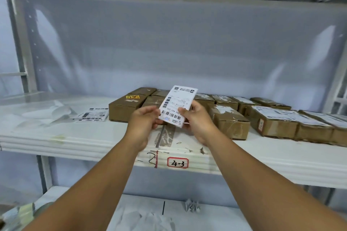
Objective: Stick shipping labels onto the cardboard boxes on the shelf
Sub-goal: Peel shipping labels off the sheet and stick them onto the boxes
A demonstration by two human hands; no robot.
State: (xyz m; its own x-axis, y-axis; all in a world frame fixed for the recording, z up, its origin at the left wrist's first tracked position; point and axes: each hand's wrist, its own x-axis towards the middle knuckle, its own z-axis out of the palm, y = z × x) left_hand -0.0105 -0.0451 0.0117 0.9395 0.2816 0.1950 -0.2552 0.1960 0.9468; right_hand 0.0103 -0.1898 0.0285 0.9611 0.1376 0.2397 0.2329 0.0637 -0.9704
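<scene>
A white shipping label [176, 103] with barcodes is held upright above the shelf's front, in front of the boxes. My left hand [144, 124] pinches its lower left corner, and my right hand [197, 120] pinches its lower right edge. Behind it several brown cardboard boxes [127, 107] stand in rows on the white shelf [75, 137]. Those at the right [274, 120] carry white labels on top; a bare one [231, 124] sits just right of my right hand. Part of the middle boxes is hidden by the label and my hands.
A second printed label sheet [93, 115] lies flat on the shelf left of the boxes, beside crumpled white backing paper [47, 114]. A red-framed tag reading 4-3 [177, 163] marks the shelf edge. More paper scraps lie on the lower shelf [150, 217].
</scene>
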